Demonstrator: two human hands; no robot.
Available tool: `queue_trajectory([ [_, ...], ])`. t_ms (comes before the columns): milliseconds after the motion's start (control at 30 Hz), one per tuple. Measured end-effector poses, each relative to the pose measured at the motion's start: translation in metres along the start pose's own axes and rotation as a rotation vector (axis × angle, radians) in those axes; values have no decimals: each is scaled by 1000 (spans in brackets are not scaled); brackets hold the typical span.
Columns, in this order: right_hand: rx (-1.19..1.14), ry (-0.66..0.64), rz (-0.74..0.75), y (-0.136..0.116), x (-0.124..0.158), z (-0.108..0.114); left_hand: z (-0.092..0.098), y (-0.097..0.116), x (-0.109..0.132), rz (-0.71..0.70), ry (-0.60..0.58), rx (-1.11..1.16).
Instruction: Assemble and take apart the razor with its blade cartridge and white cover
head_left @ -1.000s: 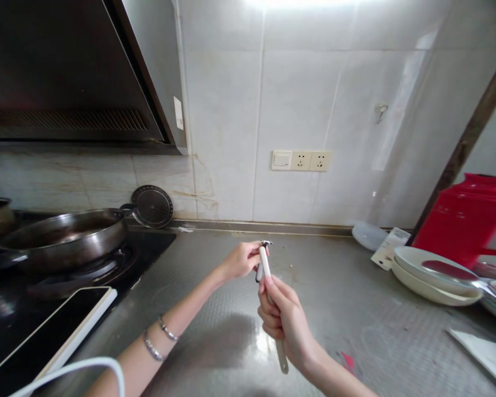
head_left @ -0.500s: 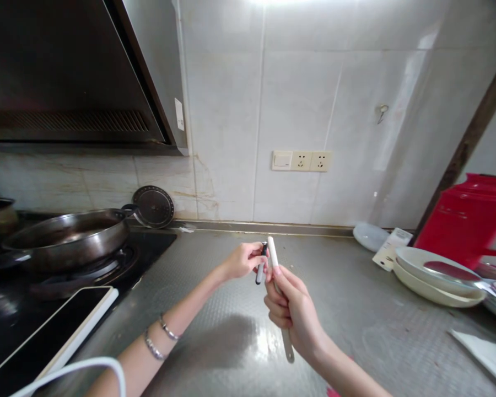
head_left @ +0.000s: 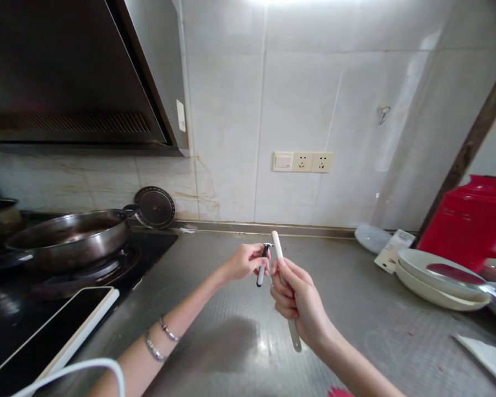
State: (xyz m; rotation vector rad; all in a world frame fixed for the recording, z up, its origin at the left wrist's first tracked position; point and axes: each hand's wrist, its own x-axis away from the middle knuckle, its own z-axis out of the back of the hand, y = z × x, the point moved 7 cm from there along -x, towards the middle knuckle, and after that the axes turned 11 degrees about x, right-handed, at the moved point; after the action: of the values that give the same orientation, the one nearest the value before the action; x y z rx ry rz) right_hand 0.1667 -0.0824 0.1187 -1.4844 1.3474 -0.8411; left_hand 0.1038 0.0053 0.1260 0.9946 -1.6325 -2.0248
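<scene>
Between the fingertips of my left hand [head_left: 244,261] is a small tool [head_left: 262,267] with a black upper part, a grey-and-black lower end and a thin metal piece at its top. My right hand [head_left: 300,298] is wrapped round a long, slim white-and-grey tool [head_left: 277,246]. Its rounded white end points up, and its flat grey end with a small hole shows below the fist. The two tools are close side by side above the metal counter [head_left: 215,314]. Parts of both handles are hidden by my fingers.
A steel pan [head_left: 72,237] sits on the black stove at left, with a phone-like device [head_left: 58,336] and white cable in front. At right are stacked dishes [head_left: 438,284], a packaging card [head_left: 393,251], a clear lid [head_left: 372,238] and a red jug [head_left: 469,223]. Sockets [head_left: 313,162] are on the wall.
My right hand has moved slightly right with the white-and-grey tool, widening the gap between the tools. The metal piece atop the small black tool now shows more clearly.
</scene>
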Motion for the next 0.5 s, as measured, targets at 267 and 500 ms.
queue_trajectory([
  [267,51,-44,-97,24,5,-3,4,0,0,19,37,23],
  [500,45,40,-2,16,-11,10,4,1,0,19,-7,37],
])
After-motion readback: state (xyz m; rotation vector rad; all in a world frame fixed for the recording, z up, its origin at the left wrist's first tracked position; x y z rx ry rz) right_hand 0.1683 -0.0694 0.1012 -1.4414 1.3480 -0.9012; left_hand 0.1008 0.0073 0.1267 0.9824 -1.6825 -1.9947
